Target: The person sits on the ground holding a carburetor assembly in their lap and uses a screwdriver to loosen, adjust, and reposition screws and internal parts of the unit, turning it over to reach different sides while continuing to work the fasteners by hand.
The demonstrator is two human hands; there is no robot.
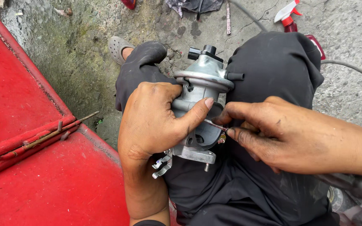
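Left hand [151, 121] clamped around grey metal carburettor [202, 90]; right hand [273, 129] pinching a thin tool [214, 124] at its side.

Carburettor rests on the lap, between the knees, thumb across its body. Risk, as judged: the tool tip could slip off the small brass fitting [221, 138] and mar it, since the body is braced by one hand only over the concrete floor [84, 50].

Dull cast-metal carburetor [202, 88] with black plastic caps — matt dark cloth trousers [273, 67], rough cracked concrete floor [84, 50].
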